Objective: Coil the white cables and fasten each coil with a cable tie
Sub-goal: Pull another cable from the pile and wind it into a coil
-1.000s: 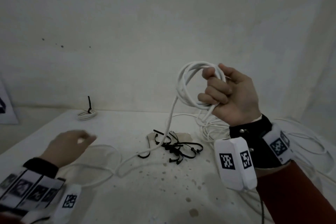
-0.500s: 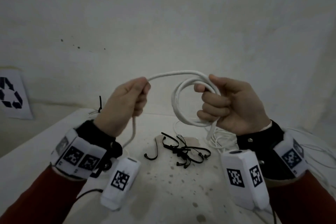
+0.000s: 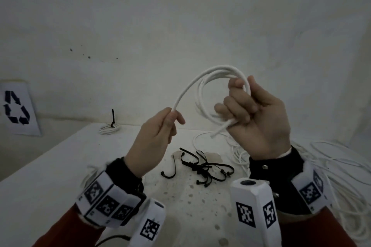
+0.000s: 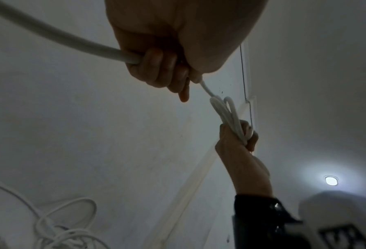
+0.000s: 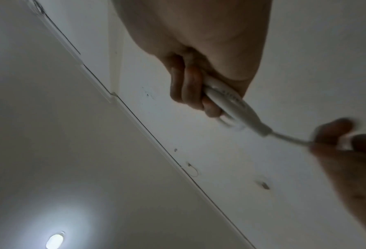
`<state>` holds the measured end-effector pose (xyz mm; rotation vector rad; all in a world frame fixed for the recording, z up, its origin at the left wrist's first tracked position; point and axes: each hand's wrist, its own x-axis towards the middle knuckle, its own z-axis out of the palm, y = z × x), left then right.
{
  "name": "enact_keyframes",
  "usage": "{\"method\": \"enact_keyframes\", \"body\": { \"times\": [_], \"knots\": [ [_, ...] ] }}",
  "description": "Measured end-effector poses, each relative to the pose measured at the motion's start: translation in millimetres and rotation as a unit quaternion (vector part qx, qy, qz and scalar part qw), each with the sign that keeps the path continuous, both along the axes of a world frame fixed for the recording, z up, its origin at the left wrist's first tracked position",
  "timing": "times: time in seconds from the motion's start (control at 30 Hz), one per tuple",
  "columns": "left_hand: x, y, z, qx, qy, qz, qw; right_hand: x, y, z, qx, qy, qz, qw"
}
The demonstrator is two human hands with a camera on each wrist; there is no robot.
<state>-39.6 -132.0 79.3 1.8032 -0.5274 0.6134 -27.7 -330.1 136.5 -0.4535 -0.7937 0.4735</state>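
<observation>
My right hand (image 3: 243, 104) grips a coil of white cable (image 3: 202, 94) held up above the table, its cut end sticking out below the fingers. From the coil's top a strand arcs left and down into my left hand (image 3: 170, 120), which grips it in curled fingers. The left wrist view shows the left hand (image 4: 167, 74) round the cable (image 4: 50, 35), with the coil in the right hand (image 4: 239, 134) beyond. In the right wrist view the right hand (image 5: 199, 94) clasps the coil (image 5: 233, 99). Several black cable ties (image 3: 200, 166) lie on the table below.
A finished small coil with a black tie (image 3: 110, 128) lies at the table's far left corner. Loose white cables (image 3: 341, 166) sprawl over the table's right side. A recycling sign (image 3: 16, 109) leans at the left wall. The white table (image 3: 50, 166) is stained near the ties.
My left hand rose from the table holding the strand, carried it over beside the right hand, then dropped down and left. Another loop now lies on the coil. The right hand stayed raised.
</observation>
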Motion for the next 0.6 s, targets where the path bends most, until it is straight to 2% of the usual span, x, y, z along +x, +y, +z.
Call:
{"method": "enact_keyframes", "body": {
  "times": [0.13, 0.23, 0.4, 0.53, 0.6],
  "knots": [
    [-1, 11, -18, 0.108, -0.051, 0.09, 0.989, 0, -7, 14, 0.144, 0.023, -0.08, 0.986],
    [-4, 25, -25, 0.211, -0.086, 0.143, 0.963, 6, -12, 26, 0.185, -0.007, -0.189, 0.964],
    [-9, 38, -34, 0.327, -0.143, 0.175, 0.918, 17, -11, 30, 0.146, -0.049, -0.387, 0.909],
    [-20, 31, -30, 0.401, -0.196, 0.151, 0.882, 24, 3, 23, 0.09, -0.075, -0.56, 0.82],
    [-23, 27, -27, 0.436, -0.21, 0.147, 0.863, 25, 10, 20, 0.076, -0.064, -0.603, 0.792]
  ]
}}
